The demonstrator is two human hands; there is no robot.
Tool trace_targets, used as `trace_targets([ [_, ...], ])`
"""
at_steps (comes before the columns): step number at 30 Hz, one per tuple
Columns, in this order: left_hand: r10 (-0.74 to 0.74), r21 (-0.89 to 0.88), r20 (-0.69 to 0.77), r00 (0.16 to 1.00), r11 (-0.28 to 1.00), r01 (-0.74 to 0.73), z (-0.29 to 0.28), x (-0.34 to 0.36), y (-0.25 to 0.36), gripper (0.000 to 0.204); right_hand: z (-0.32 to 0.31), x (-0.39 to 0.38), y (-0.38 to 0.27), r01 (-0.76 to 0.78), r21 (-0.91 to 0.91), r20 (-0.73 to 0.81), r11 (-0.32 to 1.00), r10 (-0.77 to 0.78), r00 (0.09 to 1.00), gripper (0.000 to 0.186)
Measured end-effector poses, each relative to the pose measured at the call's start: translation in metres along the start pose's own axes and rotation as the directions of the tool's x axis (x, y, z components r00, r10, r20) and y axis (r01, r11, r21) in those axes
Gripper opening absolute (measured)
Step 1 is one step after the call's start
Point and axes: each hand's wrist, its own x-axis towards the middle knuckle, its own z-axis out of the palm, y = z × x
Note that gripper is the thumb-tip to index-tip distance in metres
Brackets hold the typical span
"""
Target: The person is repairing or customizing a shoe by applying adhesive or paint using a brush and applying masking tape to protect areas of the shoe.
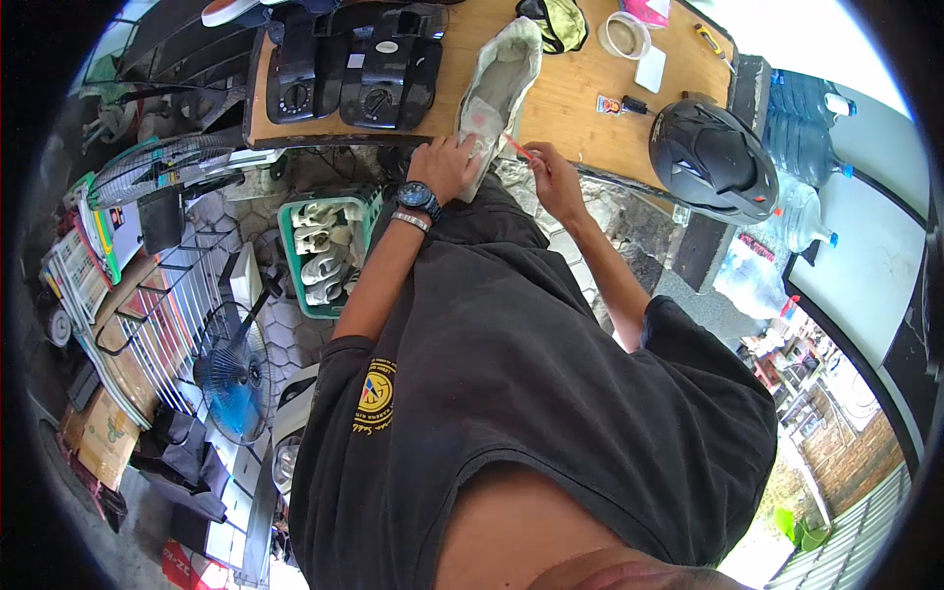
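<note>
A pale shoe (532,44) lies across the table's near edge, its long opening facing up and its narrow end toward my body. My left hand (444,167) is closed around the side of the shoe's near end. A crumpled, see-through piece with a reddish mark (480,120) lies over the shoe by those fingers. To the right of the shoe, my right hand (557,182) pinches a thin red stick-like tool (518,148). The tool points up and left at the shoe's edge. What its tip looks like is too small to tell.
On the wooden table (580,118) are two black appliances with dials (391,74), a black helmet (710,157), a round tub (624,36), a white block (650,70) and a yellow screwdriver (712,44). A green basket of shoes (323,254) stands below left, near a fan (232,372).
</note>
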Motion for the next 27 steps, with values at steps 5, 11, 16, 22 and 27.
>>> trace_targets([
  [5, 0.073, 0.052, -0.002, 0.997, 0.996, -0.072, -0.002, -0.007, -0.001, 0.041, 0.007, 0.000, 0.007, 0.025, -0.120, -0.033, 0.992, -0.029, 0.999, 0.021],
  [11, 0.103, 0.036, 0.021, 0.994, 0.994, -0.103, -0.005, -0.018, -0.012, 0.039, 0.003, 0.006, 0.005, 0.024, -0.097, 0.036, 0.995, -0.021, 0.999, 0.022],
  [16, 0.141, 0.003, 0.005, 0.990, 0.990, -0.141, -0.008, -0.026, -0.017, 0.027, 0.001, 0.003, 0.002, 0.099, -0.132, 0.071, 0.986, -0.091, 0.993, 0.024],
  [22, 0.162, -0.167, -0.137, 0.977, 0.969, -0.184, -0.026, -0.026, -0.014, 0.020, -0.007, -0.003, 0.003, 0.225, -0.211, 0.109, 0.951, -0.205, 0.973, 0.026],
  [27, -0.040, -0.286, -0.226, 0.973, 0.958, -0.027, -0.037, -0.020, -0.015, 0.020, -0.017, -0.002, 0.007, 0.265, -0.329, 0.168, 0.906, -0.220, 0.961, 0.031],
])
